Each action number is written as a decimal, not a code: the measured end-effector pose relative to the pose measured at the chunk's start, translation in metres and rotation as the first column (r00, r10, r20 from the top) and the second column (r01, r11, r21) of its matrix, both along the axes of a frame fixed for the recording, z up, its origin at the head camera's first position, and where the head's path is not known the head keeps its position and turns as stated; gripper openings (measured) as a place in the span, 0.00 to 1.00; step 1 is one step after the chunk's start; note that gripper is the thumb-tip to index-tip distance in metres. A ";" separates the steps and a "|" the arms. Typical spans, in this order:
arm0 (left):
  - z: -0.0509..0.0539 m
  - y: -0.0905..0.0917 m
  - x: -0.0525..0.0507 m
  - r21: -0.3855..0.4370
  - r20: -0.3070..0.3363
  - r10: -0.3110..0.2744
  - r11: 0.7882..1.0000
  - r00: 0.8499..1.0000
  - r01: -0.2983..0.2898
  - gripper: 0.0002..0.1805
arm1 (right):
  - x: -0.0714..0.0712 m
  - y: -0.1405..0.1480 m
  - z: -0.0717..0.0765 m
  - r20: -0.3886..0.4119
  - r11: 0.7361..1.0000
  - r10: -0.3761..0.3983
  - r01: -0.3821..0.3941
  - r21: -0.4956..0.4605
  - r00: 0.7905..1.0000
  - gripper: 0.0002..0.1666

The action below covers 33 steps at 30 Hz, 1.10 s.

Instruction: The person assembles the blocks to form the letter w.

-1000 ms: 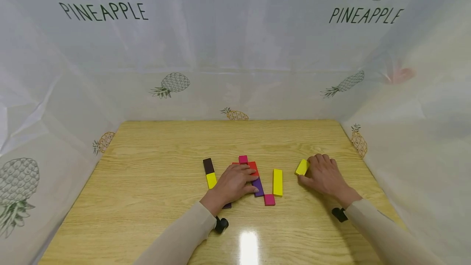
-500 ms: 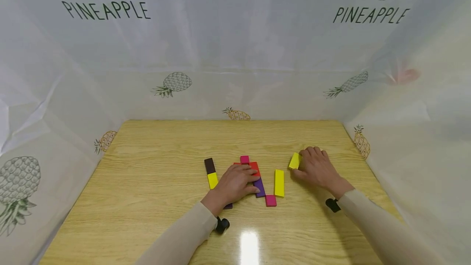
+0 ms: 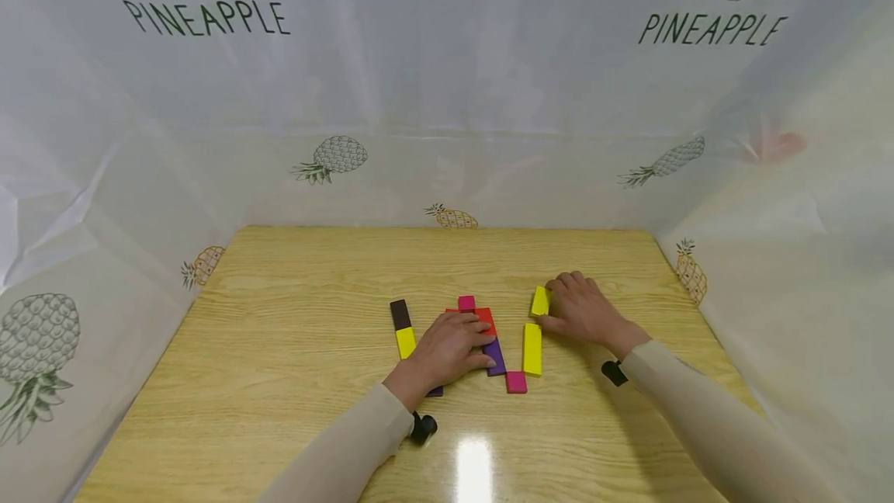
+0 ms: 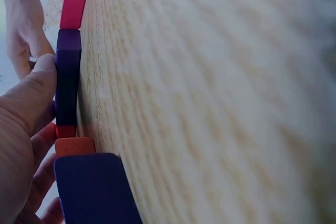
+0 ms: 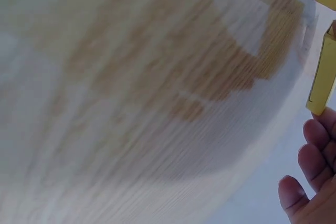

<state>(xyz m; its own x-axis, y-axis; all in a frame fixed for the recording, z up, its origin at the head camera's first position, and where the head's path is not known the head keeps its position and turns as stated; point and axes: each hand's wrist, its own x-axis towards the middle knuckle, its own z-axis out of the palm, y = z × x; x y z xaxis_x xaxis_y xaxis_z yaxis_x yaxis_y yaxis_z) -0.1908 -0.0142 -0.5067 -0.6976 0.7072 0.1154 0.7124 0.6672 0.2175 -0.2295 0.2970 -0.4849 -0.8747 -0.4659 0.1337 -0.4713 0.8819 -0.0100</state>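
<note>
My right hand (image 3: 587, 310) pinches a short yellow block (image 3: 540, 302) by its ends between thumb and fingers. That block sits just beyond the far end of a longer yellow block (image 3: 532, 350). In the right wrist view, fingertips (image 5: 316, 129) touch the end of a yellow block (image 5: 321, 80). Over the middle group lies my left hand (image 3: 447, 348), its relaxed fingers resting on a red block (image 3: 485, 320) and its thumb touching a purple block (image 3: 493, 357). The left wrist view shows that thumb (image 4: 42, 72) against the purple block (image 4: 68, 77). My left hand covers part of this group.
Near the purple block's front end lies a pink block (image 3: 516, 383), and another pink block (image 3: 466, 303) tops the red ones. Left of my left hand, a dark brown block (image 3: 400, 314) meets a yellow one (image 3: 406, 343). A pineapple-printed sheet (image 3: 447, 99) surrounds the wooden table (image 3: 300, 348).
My right hand has moved left and slightly away from me, bringing the short yellow block up to the longer yellow one. My left hand has stayed on the middle blocks.
</note>
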 end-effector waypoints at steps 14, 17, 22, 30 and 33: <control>-0.001 0.003 0.001 -0.016 0.009 0.007 1.000 1.000 -0.007 0.27 | -0.009 -0.002 -0.006 0.073 1.000 0.016 -0.016 0.004 0.997 0.37; -0.001 0.003 0.001 -0.017 0.009 0.010 1.000 1.000 -0.010 0.27 | -0.010 -0.002 -0.008 0.082 1.000 0.019 -0.019 0.003 0.996 0.37; -0.001 0.003 0.001 -0.024 0.017 0.016 1.000 1.000 -0.015 0.27 | -0.010 -0.002 -0.008 0.087 1.000 0.023 -0.021 -0.022 0.996 0.37; 0.000 0.002 0.001 -0.028 0.014 0.016 0.999 1.000 -0.016 0.27 | -0.009 0.000 -0.007 0.073 0.998 0.035 -0.031 -0.051 0.997 0.32; 0.000 0.002 0.001 -0.032 0.008 0.016 0.999 1.000 -0.015 0.27 | -0.009 0.000 -0.007 0.077 0.998 0.043 -0.039 -0.055 0.996 0.31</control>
